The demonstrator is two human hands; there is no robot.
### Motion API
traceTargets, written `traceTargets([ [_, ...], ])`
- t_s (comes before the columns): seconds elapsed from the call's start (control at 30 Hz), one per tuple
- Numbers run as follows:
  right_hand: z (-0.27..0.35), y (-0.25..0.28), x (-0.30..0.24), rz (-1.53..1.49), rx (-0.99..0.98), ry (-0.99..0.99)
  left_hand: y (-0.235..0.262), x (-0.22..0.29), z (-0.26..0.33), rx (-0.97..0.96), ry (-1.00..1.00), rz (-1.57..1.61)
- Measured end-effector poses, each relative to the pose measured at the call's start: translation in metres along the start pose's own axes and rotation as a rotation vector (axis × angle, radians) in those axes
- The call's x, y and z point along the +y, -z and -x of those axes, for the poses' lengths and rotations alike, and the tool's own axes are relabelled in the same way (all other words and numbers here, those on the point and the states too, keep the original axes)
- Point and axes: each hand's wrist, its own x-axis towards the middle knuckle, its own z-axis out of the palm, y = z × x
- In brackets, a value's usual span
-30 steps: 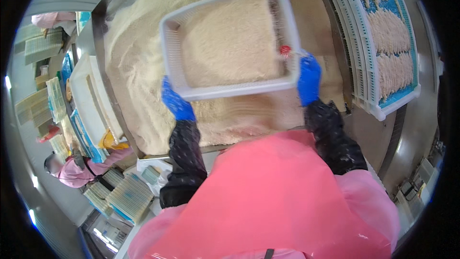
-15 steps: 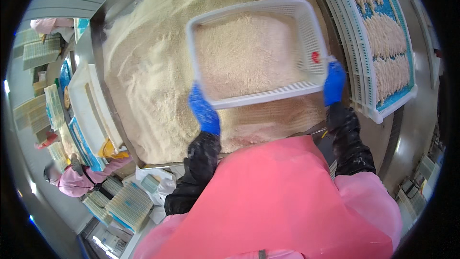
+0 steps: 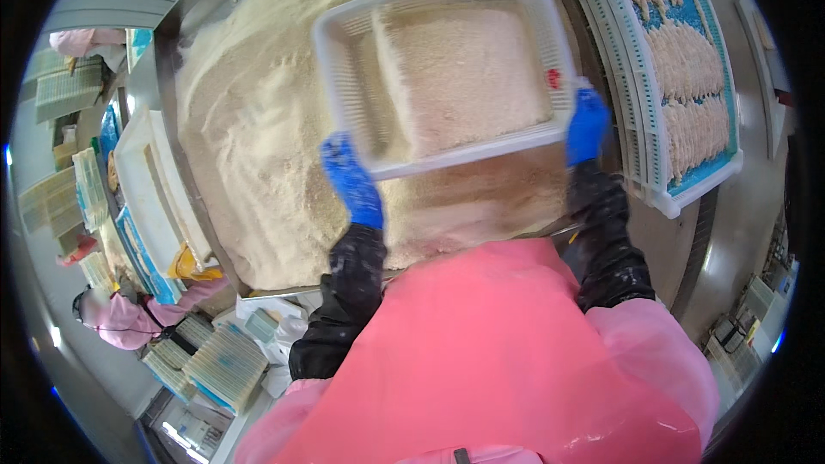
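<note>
A white slotted plastic basket [image 3: 344,21] hangs over a metal trough of pale breadcrumbs [image 3: 258,146]. My left hand [image 3: 351,179], in a blue glove, is closed on its near left corner. At the near right corner my right hand [image 3: 588,126], also blue-gloved, grips the rim beside a red mark. Pale crumbs [image 3: 473,69] fill the basket's middle and right, with a ridge along their left side; anything under them is hidden. Crumbs below the basket look smeared by motion.
Stacked white trays [image 3: 679,103] stand at the right, the top one holding rows of pale coated strips on blue. Left of the trough sits a white bin [image 3: 155,180]. A person in pink [image 3: 129,318] is at the lower left, near stacked trays [image 3: 225,365].
Both hands have moved the basket left and slightly away from me. The crumbs inside have slid to the right, baring the basket's left part.
</note>
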Motion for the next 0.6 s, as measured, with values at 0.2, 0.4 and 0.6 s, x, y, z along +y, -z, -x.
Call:
traceTargets([
  [0.2, 0.021, -0.04, 0.039, 0.255, -0.094, 0.091, 0.046, -0.038, -0.05, 0.093, 0.114, 0.059],
  [0.4, -0.004, -0.026, 0.049, 0.172, -0.191, 0.049, 0.044, -0.022, -0.054, -0.218, 0.121, -0.068],
  [0.6, 0.044, -0.066, -0.025, 0.197, -0.239, 0.05, 0.052, -0.003, -0.113, -0.207, 0.316, -0.006],
])
